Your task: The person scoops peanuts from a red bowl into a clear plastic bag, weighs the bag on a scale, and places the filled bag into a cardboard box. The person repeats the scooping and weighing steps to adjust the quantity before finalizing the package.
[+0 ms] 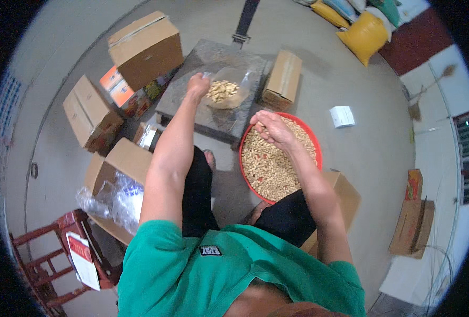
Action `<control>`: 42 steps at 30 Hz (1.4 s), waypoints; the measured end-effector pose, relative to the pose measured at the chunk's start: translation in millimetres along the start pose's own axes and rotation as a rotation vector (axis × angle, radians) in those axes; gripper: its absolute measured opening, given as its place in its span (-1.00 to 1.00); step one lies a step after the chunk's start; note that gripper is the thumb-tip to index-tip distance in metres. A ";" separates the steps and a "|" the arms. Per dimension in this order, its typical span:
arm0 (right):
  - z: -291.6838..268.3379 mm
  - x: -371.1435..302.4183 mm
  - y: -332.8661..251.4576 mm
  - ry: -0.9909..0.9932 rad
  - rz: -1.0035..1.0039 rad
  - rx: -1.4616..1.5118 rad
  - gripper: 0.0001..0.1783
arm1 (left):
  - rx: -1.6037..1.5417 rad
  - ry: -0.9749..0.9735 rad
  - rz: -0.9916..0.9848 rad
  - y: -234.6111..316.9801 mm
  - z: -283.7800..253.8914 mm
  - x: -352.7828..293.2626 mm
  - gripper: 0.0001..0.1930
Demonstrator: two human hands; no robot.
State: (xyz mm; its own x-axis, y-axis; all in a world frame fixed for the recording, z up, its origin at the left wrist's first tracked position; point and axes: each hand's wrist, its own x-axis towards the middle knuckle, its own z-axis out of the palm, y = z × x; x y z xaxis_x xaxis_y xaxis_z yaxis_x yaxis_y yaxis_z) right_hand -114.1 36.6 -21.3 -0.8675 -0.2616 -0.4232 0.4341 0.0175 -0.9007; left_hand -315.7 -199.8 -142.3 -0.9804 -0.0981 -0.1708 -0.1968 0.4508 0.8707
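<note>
Left fingers [204, 81] pinch bag [241, 98] edge | right fingers [266, 135] curl round peanuts [260, 126] | above basin [318, 148] rim

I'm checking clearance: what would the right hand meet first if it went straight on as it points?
Likely the clear plastic bag on the dark platform, ahead and leftward of the right hand. Depth is unclear; lower down, the platform's edge could come first.
</note>
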 end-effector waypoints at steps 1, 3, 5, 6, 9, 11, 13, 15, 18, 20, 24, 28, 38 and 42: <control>-0.8 3.1 1.8 -0.043 -0.043 0.031 -0.79 | 0.017 0.059 0.002 -7.3 0.4 7.6 -0.62; -3.3 5.5 4.1 -0.036 -0.048 0.051 -0.75 | 0.008 0.026 -0.020 -9.9 -0.4 13.8 -0.64; -5.2 7.6 9.9 -0.001 -0.047 0.048 -0.81 | -0.004 -0.017 -0.039 -8.2 3.2 6.4 -0.66; -8.1 7.1 12.8 0.020 -0.054 0.053 -0.83 | -0.013 -0.045 -0.039 -1.9 5.3 1.9 -0.67; -5.9 12.4 14.7 0.017 -0.080 0.061 -0.88 | -0.005 -0.025 -0.030 -2.9 3.4 -1.9 -0.66; -8.9 8.9 17.8 0.014 -0.060 0.066 -0.88 | -0.054 -0.064 -0.064 22.6 -2.5 -20.5 -0.64; -4.2 6.2 12.3 0.002 -0.047 0.069 -0.88 | 0.003 -0.012 0.007 4.0 -0.3 -6.3 -0.64; 4.6 7.5 6.1 0.022 -0.032 0.024 -0.86 | -0.014 0.004 0.021 -0.4 -5.9 -1.0 -0.68; 2.6 9.5 6.4 0.035 -0.008 0.024 -0.82 | -0.106 -0.027 -0.023 12.6 -3.9 -12.5 -0.72; 1.3 9.8 8.5 0.039 0.013 0.023 -0.80 | -0.145 -0.044 -0.037 28.6 -6.9 -29.5 -0.74; 10.2 15.2 8.0 0.034 0.044 0.062 -0.79 | -0.140 -0.017 -0.052 24.5 -10.8 -26.9 -0.75; 13.7 21.3 10.9 0.045 0.031 0.137 -0.84 | -0.077 -0.010 -0.038 15.4 -10.0 -18.0 -0.73; 22.7 34.8 14.2 0.038 0.052 0.073 -0.83 | 0.031 -0.023 -0.020 9.0 -11.9 -7.3 -0.67; 36.7 43.2 9.7 0.052 0.060 0.000 -0.83 | -0.080 0.035 0.021 -19.1 -5.6 14.2 -0.62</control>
State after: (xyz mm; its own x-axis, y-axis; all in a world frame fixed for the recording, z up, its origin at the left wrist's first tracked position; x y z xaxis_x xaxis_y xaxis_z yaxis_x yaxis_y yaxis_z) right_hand -138.4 -10.0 -44.8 -0.8513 -0.2097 -0.4810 0.4858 0.0315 -0.8735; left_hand -325.8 -214.7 -158.8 -0.9831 -0.1213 -0.1368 -0.1734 0.3810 0.9082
